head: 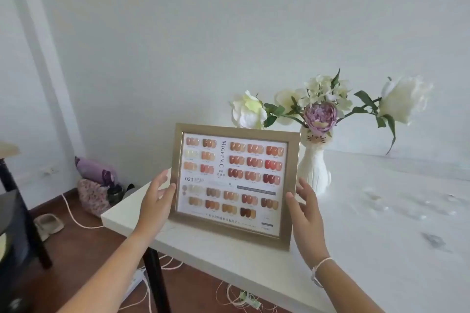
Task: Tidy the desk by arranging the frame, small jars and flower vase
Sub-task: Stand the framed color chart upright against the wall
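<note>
A gold picture frame (235,185) with a nail-colour chart stands upright near the left end of the white desk (229,264). My left hand (157,201) is at its left edge, thumb on the front and fingers behind. At the frame's right edge is my right hand (305,213), held the same way. A white cat-shaped flower vase (314,168) with white and purple flowers stands just behind the frame's right side, by the wall. Several small clear jars (417,213) lie blurred on the desk to the right.
The desk's left edge and black leg (155,279) are close to my left arm. On the floor to the left are purple bags (95,185), a slipper (48,223) and loose white cables (76,218). Dark furniture (15,231) stands at far left.
</note>
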`<action>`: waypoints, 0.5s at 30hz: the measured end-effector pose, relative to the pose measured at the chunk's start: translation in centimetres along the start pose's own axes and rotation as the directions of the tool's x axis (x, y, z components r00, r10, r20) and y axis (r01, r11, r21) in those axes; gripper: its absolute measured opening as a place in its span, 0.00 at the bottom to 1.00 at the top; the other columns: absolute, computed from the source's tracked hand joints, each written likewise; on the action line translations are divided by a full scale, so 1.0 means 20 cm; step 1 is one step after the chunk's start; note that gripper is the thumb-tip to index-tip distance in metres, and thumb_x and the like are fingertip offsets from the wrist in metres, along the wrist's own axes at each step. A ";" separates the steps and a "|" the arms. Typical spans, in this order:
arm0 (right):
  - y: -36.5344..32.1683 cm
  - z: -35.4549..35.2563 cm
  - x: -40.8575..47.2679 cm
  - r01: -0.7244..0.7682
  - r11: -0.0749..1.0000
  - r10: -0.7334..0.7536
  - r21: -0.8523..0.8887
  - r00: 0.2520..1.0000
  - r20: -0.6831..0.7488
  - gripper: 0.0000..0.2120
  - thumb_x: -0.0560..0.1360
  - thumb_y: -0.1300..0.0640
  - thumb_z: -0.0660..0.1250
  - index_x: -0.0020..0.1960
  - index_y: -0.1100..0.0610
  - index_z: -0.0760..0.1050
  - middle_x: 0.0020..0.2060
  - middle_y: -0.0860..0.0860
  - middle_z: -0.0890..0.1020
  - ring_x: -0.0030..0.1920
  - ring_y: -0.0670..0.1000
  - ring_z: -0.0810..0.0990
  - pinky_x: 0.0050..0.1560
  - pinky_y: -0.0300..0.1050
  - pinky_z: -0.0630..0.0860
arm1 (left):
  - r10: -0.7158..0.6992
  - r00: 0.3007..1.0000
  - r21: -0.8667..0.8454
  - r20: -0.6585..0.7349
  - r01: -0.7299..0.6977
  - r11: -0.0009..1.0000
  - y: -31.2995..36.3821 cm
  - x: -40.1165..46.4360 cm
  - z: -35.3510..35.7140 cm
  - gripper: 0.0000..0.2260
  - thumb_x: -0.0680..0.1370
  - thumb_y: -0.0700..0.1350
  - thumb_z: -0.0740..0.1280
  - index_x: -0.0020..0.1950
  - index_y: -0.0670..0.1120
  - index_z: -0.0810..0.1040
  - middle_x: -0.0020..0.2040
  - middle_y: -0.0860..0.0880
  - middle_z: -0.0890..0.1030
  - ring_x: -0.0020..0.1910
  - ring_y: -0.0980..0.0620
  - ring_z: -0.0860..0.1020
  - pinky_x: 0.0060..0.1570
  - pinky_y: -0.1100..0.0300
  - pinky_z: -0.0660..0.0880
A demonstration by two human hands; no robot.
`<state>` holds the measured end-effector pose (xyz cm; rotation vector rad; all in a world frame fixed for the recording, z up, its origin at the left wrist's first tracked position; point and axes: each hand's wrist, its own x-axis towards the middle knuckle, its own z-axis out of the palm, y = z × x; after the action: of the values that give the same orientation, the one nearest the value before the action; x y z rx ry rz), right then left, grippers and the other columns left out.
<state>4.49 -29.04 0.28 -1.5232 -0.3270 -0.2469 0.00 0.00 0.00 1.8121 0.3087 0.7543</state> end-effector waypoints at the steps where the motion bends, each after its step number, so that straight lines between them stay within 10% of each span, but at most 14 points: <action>1: 0.00 0.00 -0.01 -0.023 1.000 0.023 0.009 0.999 0.040 0.20 0.75 0.48 0.60 0.66 0.38 0.60 0.62 0.47 0.72 0.57 0.50 0.76 0.51 0.44 0.76 | -0.015 1.000 -0.009 0.013 0.015 1.000 0.00 0.00 0.01 0.18 0.79 0.48 0.59 0.69 0.56 0.64 0.62 0.58 0.69 0.56 0.60 0.72 0.53 0.63 0.67; 4: 0.04 0.00 -0.03 -0.106 0.994 0.101 0.022 0.980 0.171 0.21 0.76 0.49 0.59 0.66 0.38 0.59 0.58 0.47 0.75 0.53 0.46 0.80 0.43 0.38 0.79 | -0.071 0.990 -0.013 0.121 0.073 0.997 -0.01 -0.02 0.02 0.15 0.79 0.50 0.58 0.64 0.62 0.66 0.54 0.67 0.73 0.46 0.75 0.72 0.43 0.70 0.66; 15: 0.12 0.02 -0.05 -0.036 0.997 0.051 -0.063 0.962 0.267 0.14 0.79 0.56 0.54 0.57 0.38 0.62 0.52 0.39 0.76 0.48 0.28 0.75 0.42 0.22 0.70 | -0.130 0.983 0.008 0.126 0.130 0.991 -0.08 -0.03 0.03 0.11 0.81 0.50 0.51 0.52 0.66 0.68 0.50 0.67 0.75 0.47 0.74 0.72 0.42 0.70 0.67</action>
<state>4.45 -28.58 -2.22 -1.6218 -0.5045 -0.0133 0.19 -0.20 -1.88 1.8114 0.3401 0.5460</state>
